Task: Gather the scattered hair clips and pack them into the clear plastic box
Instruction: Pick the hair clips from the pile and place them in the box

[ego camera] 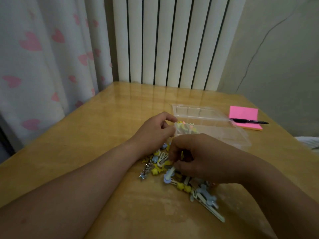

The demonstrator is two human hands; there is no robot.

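From the head view we see the left hand (155,129) at the near-left corner of the clear box (229,137), its fingers (170,119) curled (we cannot tell if they hold anything). A few clips (185,127) lie inside that corner. The right hand (200,157) hangs over the pile of hair clips (172,171) on the counter (86,135), fingers bunched together around some of them. A pen (248,121) rests on pink notes (243,114) beyond.
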